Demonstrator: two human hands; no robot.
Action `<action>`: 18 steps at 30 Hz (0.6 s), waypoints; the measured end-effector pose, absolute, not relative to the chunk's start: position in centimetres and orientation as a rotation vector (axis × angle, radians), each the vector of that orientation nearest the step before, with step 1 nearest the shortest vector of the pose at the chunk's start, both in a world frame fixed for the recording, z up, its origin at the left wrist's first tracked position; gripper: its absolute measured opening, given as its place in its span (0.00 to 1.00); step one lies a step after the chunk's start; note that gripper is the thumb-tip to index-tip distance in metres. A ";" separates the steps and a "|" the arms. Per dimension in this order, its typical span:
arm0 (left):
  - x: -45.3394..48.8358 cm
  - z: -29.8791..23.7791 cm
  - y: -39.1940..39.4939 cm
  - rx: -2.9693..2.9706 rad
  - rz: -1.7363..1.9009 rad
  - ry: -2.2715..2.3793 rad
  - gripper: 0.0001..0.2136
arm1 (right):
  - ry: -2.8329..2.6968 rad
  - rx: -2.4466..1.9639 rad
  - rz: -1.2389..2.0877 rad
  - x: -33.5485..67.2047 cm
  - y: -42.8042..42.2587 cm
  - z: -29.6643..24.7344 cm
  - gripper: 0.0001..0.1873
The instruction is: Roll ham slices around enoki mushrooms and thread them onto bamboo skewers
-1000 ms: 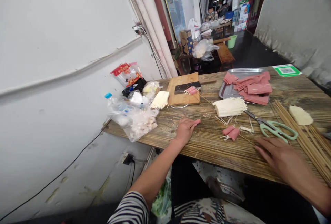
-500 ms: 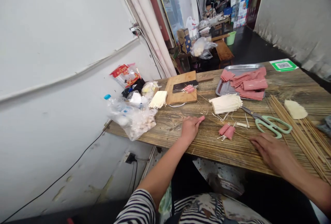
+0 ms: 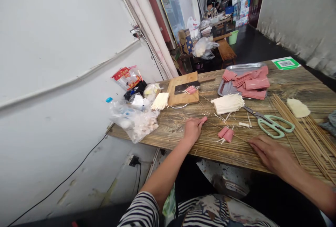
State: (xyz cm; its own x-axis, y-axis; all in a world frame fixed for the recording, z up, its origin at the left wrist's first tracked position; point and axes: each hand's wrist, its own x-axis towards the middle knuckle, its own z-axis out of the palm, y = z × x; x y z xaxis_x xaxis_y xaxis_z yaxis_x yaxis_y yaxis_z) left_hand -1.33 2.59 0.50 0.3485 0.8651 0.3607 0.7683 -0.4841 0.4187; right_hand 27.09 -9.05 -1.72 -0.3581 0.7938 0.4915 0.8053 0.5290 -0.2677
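My left hand (image 3: 192, 129) pinches a small pink meat roll (image 3: 204, 119) low over the wooden table. My right hand (image 3: 270, 151) grips the end of a thin bamboo skewer (image 3: 240, 137) between thumb and fingers. Two pink rolls wrapped around enoki (image 3: 225, 134) sit on that skewer, white mushroom ends poking out. The skewer's far end points at the roll in my left hand; whether it touches is too small to tell. Beyond my hands lies a bundle of enoki mushrooms (image 3: 228, 104). Green-handled scissors (image 3: 275, 125) rest beyond my right hand.
A metal tray (image 3: 222, 89) holds pink meat slices (image 3: 256, 82). Loose bamboo skewers (image 3: 301, 136) lie at right. A cutting board (image 3: 173, 96) carries a knife (image 3: 181, 87) and a filled skewer. Plastic bags (image 3: 133, 118) crowd the left edge. A person (image 3: 210, 12) sits far back.
My right hand has moved slightly left, carrying the skewer and its two rolls closer to my left hand. My left hand stays nearly in place, still pinching its roll.
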 end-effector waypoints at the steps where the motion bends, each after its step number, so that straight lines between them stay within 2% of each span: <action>1: -1.3 0.5 2.6 2.428 0.819 1.495 0.10 | -2.196 -1.293 -0.021 27.0 -9.0 -1.7 0.11; 11: -1.1 0.8 2.6 2.409 0.827 1.465 0.13 | -2.129 -1.296 0.136 26.8 -9.1 -1.8 0.13; 18: -1.3 0.8 2.8 2.384 0.837 1.434 0.11 | -2.140 -1.307 0.172 26.9 -9.5 -1.6 0.13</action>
